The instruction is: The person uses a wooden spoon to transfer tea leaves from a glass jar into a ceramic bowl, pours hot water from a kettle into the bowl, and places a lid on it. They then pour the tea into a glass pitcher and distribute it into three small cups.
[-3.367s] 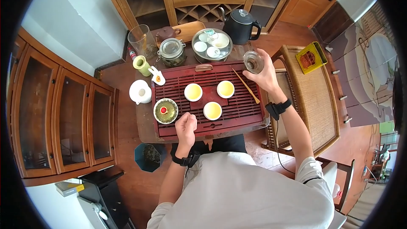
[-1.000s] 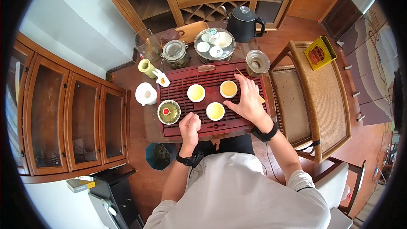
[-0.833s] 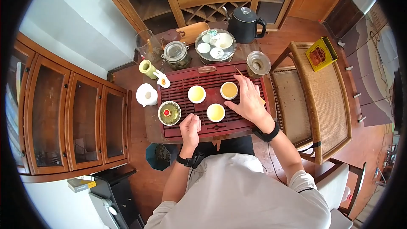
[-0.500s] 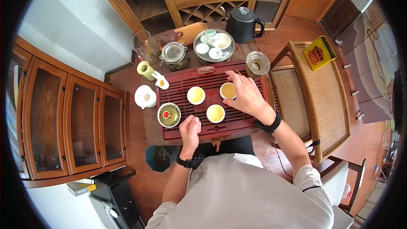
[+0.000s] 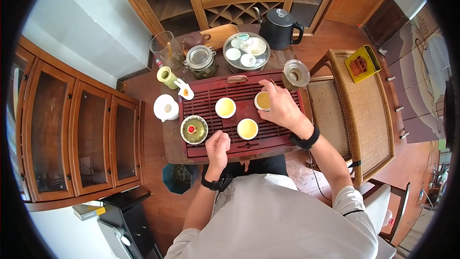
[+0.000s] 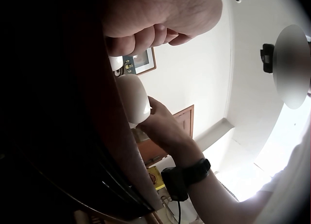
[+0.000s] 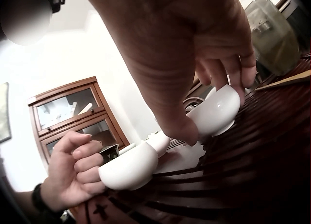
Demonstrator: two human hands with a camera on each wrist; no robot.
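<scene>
My right hand (image 5: 286, 110) grips a white teacup (image 5: 262, 100) of yellow tea at the tray's right side, thumb and fingers on opposite sides of its rim. In the right wrist view the thumb lies against the near side of this teacup (image 7: 216, 114). Two more filled teacups stand on the slatted red tea tray (image 5: 211, 151), one left (image 5: 225, 108) and one in front (image 5: 247, 128). My left hand (image 5: 218, 148) is curled into a fist at the tray's front edge, holding nothing, beside a lidded bowl with a red knob (image 5: 194, 129).
A glass pitcher (image 5: 296, 74) stands at the tray's back right corner, near a thin wooden stick (image 7: 284, 81) on the tray. Behind are a black kettle (image 5: 279, 29), a clear-lidded pot of cups (image 5: 247, 52) and a glass jar (image 5: 200, 61). A white pot (image 5: 166, 108) sits left.
The right hand held the glass pitcher at first; it stands released at the tray's corner. That hand has moved onto the right teacup and closed around its rim. The left fist stays put.
</scene>
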